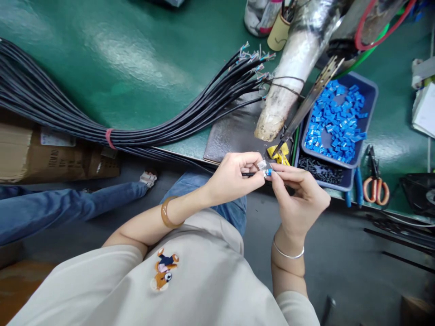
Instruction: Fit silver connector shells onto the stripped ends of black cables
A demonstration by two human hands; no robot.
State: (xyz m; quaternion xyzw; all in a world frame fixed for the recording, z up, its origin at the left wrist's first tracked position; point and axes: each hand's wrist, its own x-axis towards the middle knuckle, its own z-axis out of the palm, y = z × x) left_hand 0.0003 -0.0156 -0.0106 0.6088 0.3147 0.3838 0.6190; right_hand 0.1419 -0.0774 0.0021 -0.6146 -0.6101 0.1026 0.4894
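Observation:
My left hand (234, 177) pinches the end of a black cable (249, 174) at the table's front edge. A small blue piece (268, 172) sits at the cable's tip, with my right hand (295, 192) closed on it between thumb and fingers. Something clear or whitish (262, 165) shows at my left fingertips. Just beyond my hands lies a yellow object (280, 154). A large bundle of black cables (163, 133), tied with a pink band (109, 138), lies across the table to the left, its stripped ends showing coloured wires.
A bin of blue pieces (335, 120) rests over a bin of small black parts (319, 171). Orange-handled pliers (375, 185) lie right of them. A wrapped tube (288, 86) hangs above the table (136, 54). Another person's leg (74, 201) is at left.

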